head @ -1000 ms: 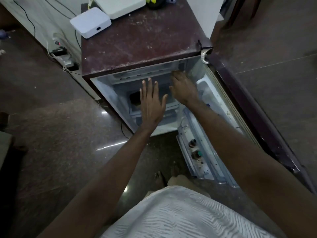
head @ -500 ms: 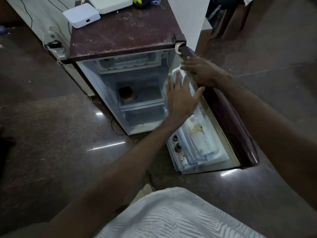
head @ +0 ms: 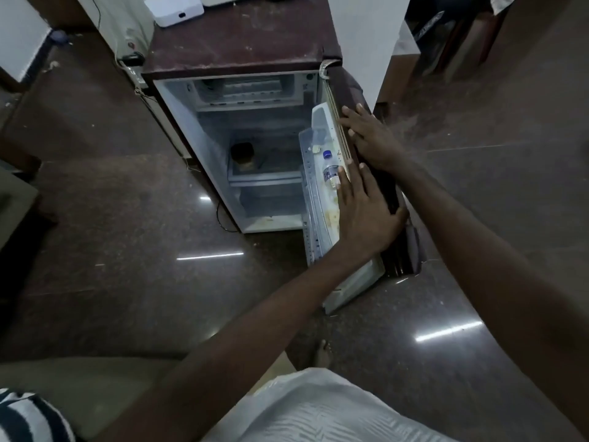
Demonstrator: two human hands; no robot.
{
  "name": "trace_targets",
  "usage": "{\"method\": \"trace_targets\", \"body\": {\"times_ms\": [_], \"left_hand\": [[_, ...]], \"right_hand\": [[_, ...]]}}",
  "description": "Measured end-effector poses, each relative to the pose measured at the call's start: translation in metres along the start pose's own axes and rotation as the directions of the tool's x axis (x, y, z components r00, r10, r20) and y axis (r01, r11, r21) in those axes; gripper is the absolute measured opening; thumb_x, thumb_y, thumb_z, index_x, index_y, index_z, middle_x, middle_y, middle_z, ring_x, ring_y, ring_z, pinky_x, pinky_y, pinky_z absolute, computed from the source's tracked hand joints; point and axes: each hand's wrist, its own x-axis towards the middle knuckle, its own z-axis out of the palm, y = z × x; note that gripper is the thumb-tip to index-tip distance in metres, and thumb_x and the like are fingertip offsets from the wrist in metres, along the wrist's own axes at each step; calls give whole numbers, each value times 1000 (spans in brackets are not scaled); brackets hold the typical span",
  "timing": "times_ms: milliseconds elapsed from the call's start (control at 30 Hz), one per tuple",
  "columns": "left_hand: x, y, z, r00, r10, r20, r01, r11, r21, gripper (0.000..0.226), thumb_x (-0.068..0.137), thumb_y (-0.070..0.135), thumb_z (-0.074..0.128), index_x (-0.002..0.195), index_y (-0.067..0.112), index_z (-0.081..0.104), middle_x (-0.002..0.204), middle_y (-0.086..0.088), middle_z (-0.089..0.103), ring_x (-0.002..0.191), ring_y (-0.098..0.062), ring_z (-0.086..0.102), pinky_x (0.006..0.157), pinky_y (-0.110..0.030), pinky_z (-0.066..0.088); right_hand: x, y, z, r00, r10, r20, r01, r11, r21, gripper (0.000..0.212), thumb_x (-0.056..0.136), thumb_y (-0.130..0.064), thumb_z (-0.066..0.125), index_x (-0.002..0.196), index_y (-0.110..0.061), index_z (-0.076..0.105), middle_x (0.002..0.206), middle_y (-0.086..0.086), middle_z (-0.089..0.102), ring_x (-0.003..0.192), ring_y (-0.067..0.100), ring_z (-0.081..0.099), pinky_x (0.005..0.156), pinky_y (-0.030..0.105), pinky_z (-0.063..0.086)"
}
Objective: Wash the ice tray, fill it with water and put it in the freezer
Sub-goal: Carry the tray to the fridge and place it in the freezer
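The small maroon fridge [head: 236, 43] stands open. Its freezer compartment [head: 248, 90] at the top holds a pale ribbed shape that looks like the ice tray [head: 251, 87]. The fridge door [head: 350, 90] hangs half open on the right. My left hand [head: 363, 212] lies flat across the door's edge, fingers spread and thumb on the dark outer face. My right hand [head: 369, 138] rests higher up on the outer face, its fingertips over the rim. Neither hand holds anything.
A water bottle [head: 330, 170] stands in the door shelf. On the middle shelf inside is a dark jar [head: 243, 154]. A white box [head: 173, 9] sits on the fridge top, with a power strip and cables [head: 130, 59] to its left. My bare foot [head: 322, 352] is on the glossy floor.
Both hands left the fridge's inside and went to the door. The door has swung from wide open toward the cabinet. My view has pulled back.
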Motion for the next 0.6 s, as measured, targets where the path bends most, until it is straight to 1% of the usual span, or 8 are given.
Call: {"method": "trace_targets", "body": {"times_ms": [100, 200, 333, 433, 533, 600], "left_hand": [[-2, -7, -9, 1000, -5, 8, 5, 1000, 30, 101, 99, 46, 59, 164, -1, -3, 172, -21, -16, 158, -39, -20, 131, -51, -2], [-9, -14, -20, 999, -49, 5, 49, 998, 51, 92, 101, 36, 55, 164, -2, -1, 172, -22, -13, 158, -38, -19, 130, -53, 1], [-14, -22, -36, 994, -92, -57, 98, 990, 103, 80, 105, 29, 45, 163, -5, 0, 172, -20, -13, 159, -35, -19, 131, -49, -4], [-13, -35, -43, 984, -113, -139, 139, 972, 188, 79, 104, 21, 46, 163, -4, 0, 173, -21, -9, 160, -35, -15, 131, -49, -3], [-8, -54, -49, 970, -122, -212, 182, 940, 288, 81, 103, 22, 48, 163, -5, 1, 172, -23, -6, 160, -37, -11, 131, -49, -2], [-4, -65, -57, 954, -136, -268, 220, 922, 318, 82, 103, 23, 49, 163, -5, 1, 173, -23, -4, 160, -37, -9, 129, -48, -4]], "right_hand": [[1, -7, 6, 998, 10, -57, -9, 1000, 24, 44, 108, -15, 40, 151, -13, 51, 166, 7, 34, 158, 29, 18, 126, 47, 20], [6, -15, 18, 996, 5, -87, 0, 998, 62, 42, 107, -16, 42, 146, -14, 57, 165, 3, 38, 158, 29, 19, 127, 49, 16], [13, -30, 36, 993, -59, -101, 69, 993, 95, 45, 100, -12, 39, 137, -13, 65, 160, 4, 45, 157, 28, 23, 127, 53, 11], [16, -45, 52, 985, -115, -128, 127, 988, 89, 48, 98, -19, 38, 137, -16, 65, 157, 1, 50, 156, 23, 26, 128, 51, 10], [23, -61, 70, 974, -145, -176, 156, 986, 50, 45, 102, -30, 39, 136, -22, 66, 155, -5, 51, 156, 17, 26, 129, 48, 8], [30, -70, 82, 965, -171, -200, 173, 985, -5, 47, 104, -39, 36, 136, -24, 67, 156, -6, 51, 156, 16, 27, 128, 47, 7]]}}
